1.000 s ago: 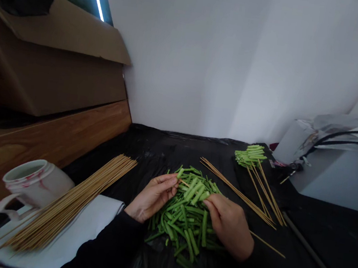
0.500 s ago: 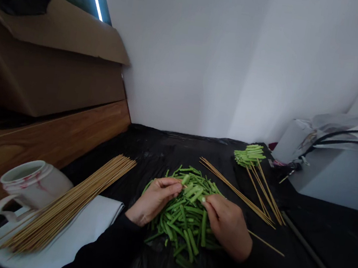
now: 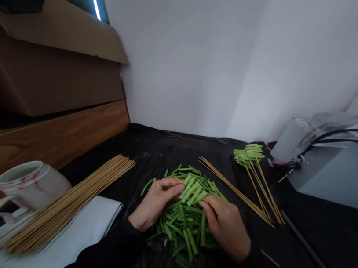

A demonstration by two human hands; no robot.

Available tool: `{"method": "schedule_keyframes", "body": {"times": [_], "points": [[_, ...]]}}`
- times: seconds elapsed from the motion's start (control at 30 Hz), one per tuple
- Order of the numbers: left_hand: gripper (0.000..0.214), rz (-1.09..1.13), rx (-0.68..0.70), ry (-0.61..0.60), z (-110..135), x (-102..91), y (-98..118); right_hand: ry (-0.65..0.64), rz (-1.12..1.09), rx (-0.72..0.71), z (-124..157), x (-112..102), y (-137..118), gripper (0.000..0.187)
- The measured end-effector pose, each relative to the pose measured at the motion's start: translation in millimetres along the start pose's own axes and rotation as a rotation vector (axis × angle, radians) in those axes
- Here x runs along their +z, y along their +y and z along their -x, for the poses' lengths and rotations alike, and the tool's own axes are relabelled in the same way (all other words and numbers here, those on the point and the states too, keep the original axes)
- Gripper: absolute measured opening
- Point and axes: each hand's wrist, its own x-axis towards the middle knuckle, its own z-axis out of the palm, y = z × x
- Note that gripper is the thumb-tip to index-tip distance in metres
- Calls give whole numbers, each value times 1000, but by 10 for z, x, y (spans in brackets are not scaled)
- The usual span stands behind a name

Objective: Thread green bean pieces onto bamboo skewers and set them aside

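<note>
Closer together now, our left hand (image 3: 155, 204) and right hand (image 3: 223, 229) clenched on cut green stalks (image 3: 192, 191) along a bamboo skewer (image 3: 177, 180), just inside the loose pile (image 3: 183, 234).

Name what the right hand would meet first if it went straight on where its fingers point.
The cut green stalks gathered in front of the right hand. Its fingertips seem to be touching them, though depth is hard to judge from this view.

Makeshift food-prep corner, home or small shop, can't tell which: black plastic sheet (image 3: 150, 147) over the surface, cut green stalks (image 3: 181, 234) at 6 o'clock, bamboo skewers (image 3: 91, 188) at 8 o'clock, cardboard box (image 3: 46, 80) at 10 o'clock, plain white wall (image 3: 188, 64) at 12 o'clock.
</note>
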Motion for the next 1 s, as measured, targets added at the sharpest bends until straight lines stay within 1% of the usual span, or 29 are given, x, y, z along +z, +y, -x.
{"method": "schedule_keyframes", "body": {"times": [0.13,0.23,0.27,0.33,0.4,0.43,0.47,0.57,0.63,0.67,0.7,0.77,0.87,1.0], "points": [[22,1,-36,5,11,27,-16,0,25,-19,4,6,-12,25],[28,-14,-8,35,5,50,-19,34,28,-12,-19,-24,0,24],[29,-42,30,54,6,62,-14,66,27,1,-33,-44,14,24],[26,-148,149,102,25,91,7,149,25,43,-63,-96,57,23],[13,-320,293,97,69,126,36,228,43,89,-92,-152,109,23],[6,-419,361,52,99,144,48,256,58,107,-104,-176,132,23],[8,-522,426,-40,134,161,57,272,70,117,-113,-195,151,23],[32,-820,576,-342,239,204,52,280,78,124,-123,-216,177,23],[47,-993,622,-472,290,224,29,272,71,119,-120,-205,176,23],[52,-1067,634,-508,306,231,15,269,70,117,-118,-197,174,22],[54,-1129,643,-529,315,237,2,268,71,116,-116,-189,172,23],[51,-1220,665,-535,318,243,-23,268,73,117,-115,-179,169,23],[38,-1287,711,-501,299,242,-60,257,70,125,-117,-177,167,23],[24,-1317,759,-456,275,239,-100,238,63,126,-116,-174,164,23]]}}
